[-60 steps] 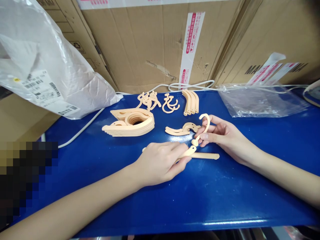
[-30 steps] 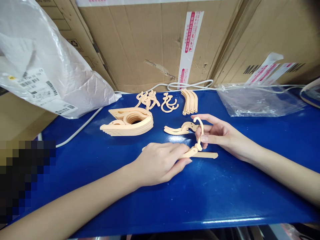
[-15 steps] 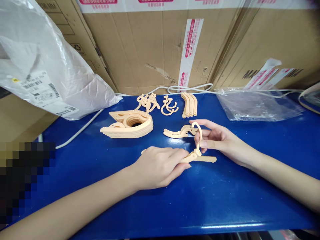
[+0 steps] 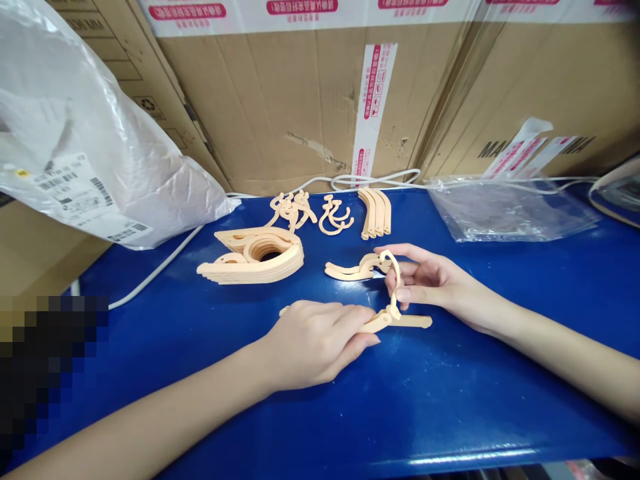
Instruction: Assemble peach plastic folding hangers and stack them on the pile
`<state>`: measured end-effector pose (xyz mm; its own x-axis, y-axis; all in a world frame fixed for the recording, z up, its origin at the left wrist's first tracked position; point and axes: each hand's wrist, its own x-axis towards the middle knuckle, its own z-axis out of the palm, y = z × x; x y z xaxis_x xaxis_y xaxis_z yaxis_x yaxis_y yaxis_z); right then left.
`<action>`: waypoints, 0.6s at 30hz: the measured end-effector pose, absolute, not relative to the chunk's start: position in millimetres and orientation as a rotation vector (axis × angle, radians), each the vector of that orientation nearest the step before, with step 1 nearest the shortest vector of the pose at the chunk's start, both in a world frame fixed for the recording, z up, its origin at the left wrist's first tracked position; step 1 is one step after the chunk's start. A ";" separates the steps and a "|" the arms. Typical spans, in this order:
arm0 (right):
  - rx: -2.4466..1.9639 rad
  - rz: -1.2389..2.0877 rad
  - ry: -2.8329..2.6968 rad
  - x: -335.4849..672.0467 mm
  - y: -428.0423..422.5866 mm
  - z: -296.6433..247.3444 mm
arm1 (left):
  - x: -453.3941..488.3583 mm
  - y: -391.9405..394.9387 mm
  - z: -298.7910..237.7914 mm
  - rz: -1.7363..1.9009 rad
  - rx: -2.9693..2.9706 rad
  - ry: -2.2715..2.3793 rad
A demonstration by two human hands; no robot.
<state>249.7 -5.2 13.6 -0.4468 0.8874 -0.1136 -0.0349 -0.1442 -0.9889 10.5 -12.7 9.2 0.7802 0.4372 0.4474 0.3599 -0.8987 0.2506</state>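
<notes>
My left hand (image 4: 315,343) lies closed over a peach plastic hanger body (image 4: 407,322) on the blue table (image 4: 450,387), pinching it between thumb and fingers. My right hand (image 4: 430,283) pinches the peach hook (image 4: 395,277) that stands upright in the hanger's middle joint. Behind my hands lie two loose hanger arms (image 4: 350,270), a stack of hanger bodies (image 4: 255,257), a few hooks (image 4: 336,217) and a row of curved arms (image 4: 376,213).
Cardboard boxes (image 4: 300,100) wall the back of the table. A white plastic bag (image 4: 85,133) sits at the left, a clear bag (image 4: 505,210) at the right. A white cable (image 4: 160,263) runs along the back and left edge.
My right hand has turned the hook from leaning right to standing upright over the hanger joint. My left hand has stayed on the hanger body.
</notes>
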 end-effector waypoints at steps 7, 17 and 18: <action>-1.005 1.661 -1.416 250.7 -5.1 11.4 | 11.5 -13.7 6.7 0.839 2.888 0.645; -1.017 1.639 -1.438 250.0 -6.0 9.5 | 10.8 -14.0 3.5 0.880 2.943 0.671; -1.019 1.640 -1.438 250.0 -6.3 9.4 | 10.8 -14.1 3.8 0.894 2.956 0.671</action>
<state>250.0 -6.3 9.4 -0.4301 0.8970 -0.1024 -0.0160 -0.1210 -0.9925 10.8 -14.1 3.8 0.7497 0.3917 0.5334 0.4023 -0.9097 0.1025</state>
